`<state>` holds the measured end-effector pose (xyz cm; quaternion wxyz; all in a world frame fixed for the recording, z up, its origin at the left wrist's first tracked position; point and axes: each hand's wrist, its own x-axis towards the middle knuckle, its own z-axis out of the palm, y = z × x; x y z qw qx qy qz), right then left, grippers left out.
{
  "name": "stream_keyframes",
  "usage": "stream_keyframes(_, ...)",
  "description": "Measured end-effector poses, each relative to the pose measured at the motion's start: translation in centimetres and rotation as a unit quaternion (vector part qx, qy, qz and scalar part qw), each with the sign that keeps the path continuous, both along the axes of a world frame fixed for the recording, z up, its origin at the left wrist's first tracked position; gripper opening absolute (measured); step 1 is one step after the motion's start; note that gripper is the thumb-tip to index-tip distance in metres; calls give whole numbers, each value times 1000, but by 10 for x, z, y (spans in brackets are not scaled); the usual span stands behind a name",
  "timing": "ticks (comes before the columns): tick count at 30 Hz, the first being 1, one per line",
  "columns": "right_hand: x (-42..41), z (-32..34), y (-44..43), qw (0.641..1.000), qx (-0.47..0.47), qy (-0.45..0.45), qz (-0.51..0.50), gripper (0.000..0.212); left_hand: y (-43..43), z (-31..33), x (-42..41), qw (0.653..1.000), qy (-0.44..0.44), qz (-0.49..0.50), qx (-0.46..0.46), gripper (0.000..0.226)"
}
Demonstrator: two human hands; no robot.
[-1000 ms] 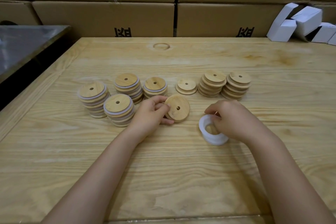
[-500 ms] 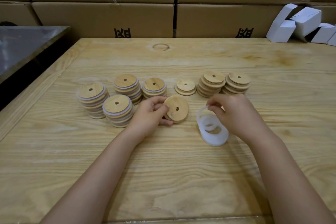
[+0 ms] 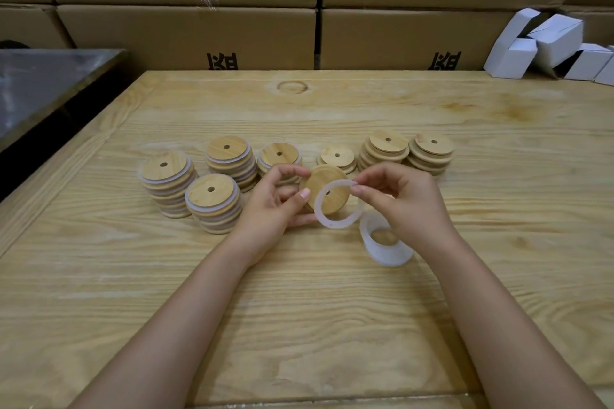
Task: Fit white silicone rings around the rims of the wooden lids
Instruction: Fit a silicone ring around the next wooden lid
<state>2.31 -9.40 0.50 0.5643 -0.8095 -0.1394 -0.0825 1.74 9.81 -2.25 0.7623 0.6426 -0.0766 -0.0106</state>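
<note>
My left hand holds a bare wooden lid tilted on edge, its face towards me. Between thumb and forefinger my right hand pinches a single white silicone ring, which hangs just in front of the lid and overlaps its lower right. A stack of white rings rests on the table under my right wrist. To the left stand stacks of lids with rings fitted. Behind my right hand stand stacks of bare lids.
The wooden table runs to cardboard boxes at its far edge. Folded white cartons lie at the back right. A grey metal surface borders the table on the left.
My right hand lifted one ring off the ring stack and carried it left and up to the lid. My left hand raised the lid slightly.
</note>
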Motion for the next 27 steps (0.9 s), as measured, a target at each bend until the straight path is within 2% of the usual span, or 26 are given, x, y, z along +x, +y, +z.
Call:
stream_keyframes(5, 0, -8, 13, 1000, 24, -13, 6, 15, -3, 0, -2, 1000, 1, 5, 16, 14)
stream_keyframes(10, 1, -13, 17, 999, 31, -13, -26, 21, -5, -1, -5, 998, -40, -2, 52, 9)
stream_keyframes(16, 2, -15, 18, 998, 53, -10, -39, 19, -4, -4, -4, 997, -62, 21, 46, 15)
stream_keyframes(19, 2, -16, 18, 997, 59, -12, -39, 19, -6, -7, -4, 988, -105, 52, 103, 6)
stream_keyframes(22, 2, -16, 18, 998, 57, -11, -36, 21, -7, -11, -1, 977, -114, 96, 152, 14)
stream_keyframes(27, 3, -15, 15, 998, 51, -6, -39, 18, -7, -13, 0, 965, -125, 113, 200, 18)
